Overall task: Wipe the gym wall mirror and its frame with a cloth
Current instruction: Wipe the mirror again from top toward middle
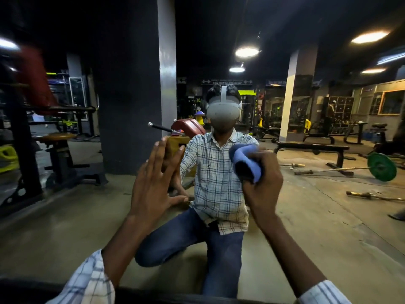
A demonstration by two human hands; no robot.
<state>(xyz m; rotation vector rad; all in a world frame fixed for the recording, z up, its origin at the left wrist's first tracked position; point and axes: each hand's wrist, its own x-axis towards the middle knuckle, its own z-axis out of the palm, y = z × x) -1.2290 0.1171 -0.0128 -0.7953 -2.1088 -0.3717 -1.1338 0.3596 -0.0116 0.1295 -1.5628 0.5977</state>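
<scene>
Fingers (pixel 156 159) of the left hand (pixel 151 189) lie spread flat on the mirror (pixel 65 216). At three o'clock the right hand (pixel 263 187) grips a bunched blue cloth (pixel 246 159), fingertips hidden. Mirror edges are cut off.

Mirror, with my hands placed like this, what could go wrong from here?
1. Your left hand seems to lie flat on the mirror with fingers spread, so it will likely leave prints on the glass; wipe that patch last.
2. The cloth is bunched up in your right hand, so only a small part may meet the glass, leaving streaks or missed strips.
</scene>
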